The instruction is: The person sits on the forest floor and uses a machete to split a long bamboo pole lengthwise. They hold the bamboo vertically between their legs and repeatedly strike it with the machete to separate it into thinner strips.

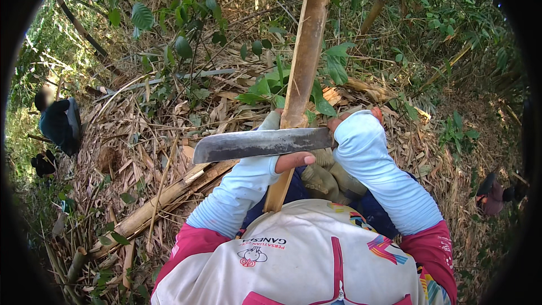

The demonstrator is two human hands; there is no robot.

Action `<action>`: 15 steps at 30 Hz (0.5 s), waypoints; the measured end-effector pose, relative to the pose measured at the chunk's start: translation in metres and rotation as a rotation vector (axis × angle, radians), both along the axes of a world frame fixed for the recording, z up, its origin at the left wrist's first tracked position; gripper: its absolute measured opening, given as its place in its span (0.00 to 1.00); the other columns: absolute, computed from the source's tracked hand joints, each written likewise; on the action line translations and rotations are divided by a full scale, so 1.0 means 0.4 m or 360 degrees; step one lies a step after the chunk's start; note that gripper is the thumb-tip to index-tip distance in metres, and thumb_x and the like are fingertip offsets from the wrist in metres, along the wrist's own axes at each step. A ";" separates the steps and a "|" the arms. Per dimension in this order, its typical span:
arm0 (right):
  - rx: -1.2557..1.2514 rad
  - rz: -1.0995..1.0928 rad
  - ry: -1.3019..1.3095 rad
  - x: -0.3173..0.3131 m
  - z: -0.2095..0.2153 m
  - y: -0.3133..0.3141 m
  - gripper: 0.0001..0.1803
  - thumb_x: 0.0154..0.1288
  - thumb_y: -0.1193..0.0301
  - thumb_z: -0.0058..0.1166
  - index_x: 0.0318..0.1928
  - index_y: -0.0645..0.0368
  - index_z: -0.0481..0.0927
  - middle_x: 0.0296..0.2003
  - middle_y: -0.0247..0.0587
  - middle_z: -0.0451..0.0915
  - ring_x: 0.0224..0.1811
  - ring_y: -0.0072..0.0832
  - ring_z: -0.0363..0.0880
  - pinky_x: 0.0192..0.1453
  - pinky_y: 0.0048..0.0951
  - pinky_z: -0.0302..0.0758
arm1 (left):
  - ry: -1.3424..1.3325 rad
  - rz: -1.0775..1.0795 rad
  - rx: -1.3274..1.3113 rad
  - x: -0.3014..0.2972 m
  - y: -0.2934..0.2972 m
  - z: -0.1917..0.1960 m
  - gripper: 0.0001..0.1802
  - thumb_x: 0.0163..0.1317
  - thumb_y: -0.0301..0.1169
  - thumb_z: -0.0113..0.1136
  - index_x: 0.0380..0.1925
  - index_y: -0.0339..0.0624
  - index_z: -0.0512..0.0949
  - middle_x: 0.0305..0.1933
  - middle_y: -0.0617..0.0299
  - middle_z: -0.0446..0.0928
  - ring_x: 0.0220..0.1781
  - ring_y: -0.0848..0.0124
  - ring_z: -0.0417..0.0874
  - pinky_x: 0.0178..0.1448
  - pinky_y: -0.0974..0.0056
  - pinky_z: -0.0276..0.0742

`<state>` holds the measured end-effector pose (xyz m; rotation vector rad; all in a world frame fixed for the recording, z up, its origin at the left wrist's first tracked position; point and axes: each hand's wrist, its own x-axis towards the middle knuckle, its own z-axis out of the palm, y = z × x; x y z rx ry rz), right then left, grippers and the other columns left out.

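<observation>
Looking now at the split bamboo pole (305, 62), stretching lengthwise from the body outward, tilting slightly right, passing between left hand (291, 161) and right hand (337, 123), nearer the left. Gripping it with that left hand, with thumb across. Closed, over on the right, around the handle end of the machete (243, 148). Crossing over the pole almost squarely, pointing left; touching or not, impossible to tell.

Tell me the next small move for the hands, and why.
Perhaps slide the left hand down the bamboo strip, away from the machete: the right hand holds it across the strip, and the left thumb shows close to the blade's lower edge.
</observation>
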<state>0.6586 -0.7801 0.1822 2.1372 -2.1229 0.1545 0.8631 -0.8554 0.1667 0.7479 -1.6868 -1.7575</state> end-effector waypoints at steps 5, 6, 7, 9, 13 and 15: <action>0.0059 0.0026 -0.0037 0.009 0.008 -0.005 0.14 0.45 0.68 0.59 0.37 0.51 0.81 0.31 0.40 0.81 0.37 0.43 0.80 0.51 0.52 0.70 | -0.0010 0.0018 -0.0058 0.005 0.003 -0.004 0.59 0.39 0.43 0.82 0.66 0.32 0.55 0.57 0.52 0.74 0.58 0.65 0.77 0.61 0.62 0.73; 0.0105 0.0027 -0.0061 0.008 -0.005 -0.009 0.14 0.44 0.68 0.60 0.37 0.51 0.81 0.31 0.40 0.81 0.37 0.43 0.80 0.51 0.52 0.70 | 0.0017 0.0009 -0.0095 0.004 0.003 -0.015 0.59 0.40 0.43 0.82 0.66 0.32 0.55 0.57 0.52 0.74 0.58 0.65 0.77 0.61 0.62 0.73; 0.0152 0.0028 -0.0085 0.007 -0.012 -0.011 0.14 0.44 0.68 0.60 0.37 0.52 0.81 0.30 0.40 0.81 0.36 0.43 0.80 0.51 0.52 0.70 | 0.0044 -0.0001 -0.0131 0.003 0.003 -0.020 0.59 0.40 0.43 0.82 0.66 0.31 0.54 0.57 0.52 0.74 0.58 0.65 0.76 0.61 0.62 0.73; 0.0001 0.0071 -0.0068 0.008 -0.013 -0.002 0.14 0.44 0.68 0.60 0.36 0.52 0.81 0.30 0.40 0.81 0.36 0.43 0.81 0.51 0.52 0.69 | -0.0001 0.0020 -0.0169 0.000 0.011 -0.008 0.57 0.42 0.42 0.81 0.65 0.31 0.54 0.56 0.52 0.75 0.57 0.65 0.77 0.60 0.62 0.73; -0.0027 0.0060 -0.0076 0.004 -0.021 -0.001 0.14 0.44 0.68 0.60 0.36 0.52 0.82 0.29 0.40 0.80 0.35 0.42 0.81 0.50 0.53 0.68 | -0.0048 0.0033 -0.0268 -0.006 0.020 -0.024 0.51 0.46 0.39 0.79 0.63 0.31 0.57 0.53 0.52 0.78 0.54 0.67 0.80 0.58 0.63 0.75; -0.0018 0.0041 -0.0208 0.001 -0.027 -0.001 0.14 0.45 0.69 0.59 0.37 0.51 0.82 0.29 0.40 0.80 0.35 0.42 0.80 0.50 0.53 0.68 | -0.0088 0.0104 -0.0293 -0.006 0.025 -0.046 0.49 0.47 0.38 0.79 0.62 0.31 0.58 0.51 0.53 0.80 0.53 0.67 0.81 0.57 0.63 0.76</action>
